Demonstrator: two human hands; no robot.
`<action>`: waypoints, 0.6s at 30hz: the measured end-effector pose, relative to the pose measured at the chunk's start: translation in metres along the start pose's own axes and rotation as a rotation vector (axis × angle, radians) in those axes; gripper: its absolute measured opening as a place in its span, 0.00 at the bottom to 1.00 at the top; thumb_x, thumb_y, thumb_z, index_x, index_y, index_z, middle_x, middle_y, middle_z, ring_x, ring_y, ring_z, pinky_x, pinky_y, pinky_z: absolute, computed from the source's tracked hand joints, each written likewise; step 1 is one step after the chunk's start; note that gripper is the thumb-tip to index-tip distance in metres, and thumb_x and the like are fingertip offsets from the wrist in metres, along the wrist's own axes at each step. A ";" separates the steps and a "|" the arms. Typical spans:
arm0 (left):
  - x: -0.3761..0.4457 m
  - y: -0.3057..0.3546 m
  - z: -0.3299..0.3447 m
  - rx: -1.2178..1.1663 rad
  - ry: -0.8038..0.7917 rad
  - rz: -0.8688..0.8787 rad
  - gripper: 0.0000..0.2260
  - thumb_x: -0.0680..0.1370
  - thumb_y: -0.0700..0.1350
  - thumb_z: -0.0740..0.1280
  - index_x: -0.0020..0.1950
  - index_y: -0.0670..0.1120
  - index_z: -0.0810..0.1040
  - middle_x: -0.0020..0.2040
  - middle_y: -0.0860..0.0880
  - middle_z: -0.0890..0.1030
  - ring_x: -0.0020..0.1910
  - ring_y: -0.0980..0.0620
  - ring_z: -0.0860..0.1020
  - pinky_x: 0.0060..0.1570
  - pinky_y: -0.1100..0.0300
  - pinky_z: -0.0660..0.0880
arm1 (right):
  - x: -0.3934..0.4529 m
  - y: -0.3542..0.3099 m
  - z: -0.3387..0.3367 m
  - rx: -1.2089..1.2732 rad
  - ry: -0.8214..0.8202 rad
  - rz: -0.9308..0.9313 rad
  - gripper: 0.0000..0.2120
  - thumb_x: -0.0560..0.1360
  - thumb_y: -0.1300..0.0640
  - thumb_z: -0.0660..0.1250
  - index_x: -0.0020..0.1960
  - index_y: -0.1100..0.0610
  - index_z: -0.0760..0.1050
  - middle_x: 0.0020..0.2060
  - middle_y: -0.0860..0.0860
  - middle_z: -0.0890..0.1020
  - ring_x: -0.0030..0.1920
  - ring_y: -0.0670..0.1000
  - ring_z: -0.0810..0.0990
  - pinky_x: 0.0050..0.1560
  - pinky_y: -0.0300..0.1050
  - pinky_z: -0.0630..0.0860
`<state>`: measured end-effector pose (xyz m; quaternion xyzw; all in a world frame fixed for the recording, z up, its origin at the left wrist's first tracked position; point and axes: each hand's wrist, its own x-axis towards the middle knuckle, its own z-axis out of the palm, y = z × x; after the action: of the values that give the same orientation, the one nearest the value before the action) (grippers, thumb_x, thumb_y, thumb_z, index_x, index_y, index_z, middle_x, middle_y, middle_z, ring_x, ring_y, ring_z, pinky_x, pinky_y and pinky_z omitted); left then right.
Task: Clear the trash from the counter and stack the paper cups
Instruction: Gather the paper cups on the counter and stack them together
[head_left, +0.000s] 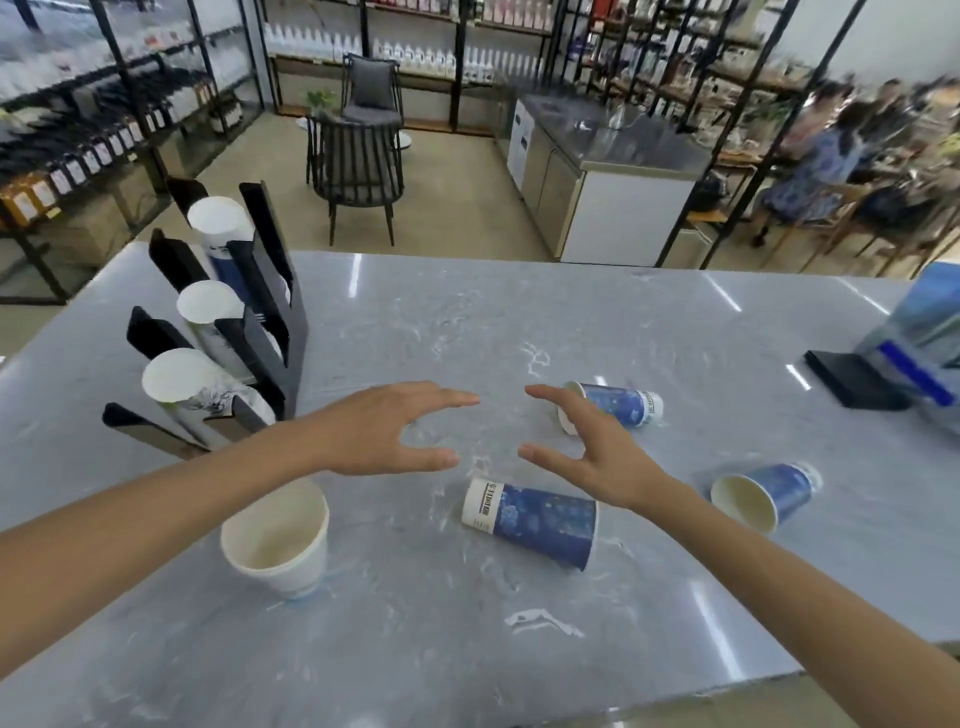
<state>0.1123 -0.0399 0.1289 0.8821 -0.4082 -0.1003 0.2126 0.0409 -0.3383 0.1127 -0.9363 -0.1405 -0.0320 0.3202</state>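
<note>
Several blue-and-white paper cups are scattered on the grey marble counter (467, 649). One cup (278, 540) stands upright at the near left, below my left forearm. A second cup (535, 519) lies on its side in the middle. A third cup (623, 405) lies on its side farther back, partly behind my right hand. A fourth cup (763, 493) lies at the right with its mouth toward me. My left hand (384, 431) and my right hand (587, 447) hover above the counter between the cups, both open and holding nothing.
A black cup holder rack (260, 332) with three stacks of white cups stands at the left. A black stand with a blue-white package (893, 358) sits at the far right edge. Chairs, shelves and seated people are beyond the counter.
</note>
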 end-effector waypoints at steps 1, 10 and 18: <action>0.007 0.002 0.004 0.017 -0.020 0.007 0.32 0.74 0.71 0.63 0.76 0.70 0.56 0.71 0.60 0.71 0.68 0.59 0.71 0.69 0.54 0.69 | -0.002 0.011 -0.005 -0.018 0.007 0.012 0.33 0.75 0.34 0.68 0.76 0.43 0.65 0.69 0.40 0.74 0.68 0.43 0.74 0.68 0.42 0.70; 0.069 0.027 0.052 0.122 -0.142 0.044 0.35 0.73 0.69 0.66 0.77 0.65 0.59 0.74 0.59 0.69 0.72 0.58 0.67 0.71 0.55 0.68 | 0.006 0.115 -0.048 -0.163 -0.008 0.032 0.34 0.73 0.44 0.77 0.74 0.47 0.67 0.71 0.46 0.76 0.69 0.52 0.75 0.66 0.45 0.72; 0.101 0.052 0.101 0.074 -0.325 -0.038 0.44 0.68 0.64 0.76 0.79 0.59 0.59 0.76 0.55 0.66 0.73 0.56 0.65 0.73 0.58 0.63 | 0.041 0.187 -0.056 -0.274 -0.183 -0.003 0.42 0.69 0.46 0.80 0.76 0.51 0.64 0.73 0.52 0.72 0.71 0.58 0.72 0.69 0.54 0.72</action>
<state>0.1067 -0.1762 0.0625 0.8690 -0.4239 -0.2307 0.1091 0.1352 -0.5037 0.0532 -0.9701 -0.1646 0.0340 0.1754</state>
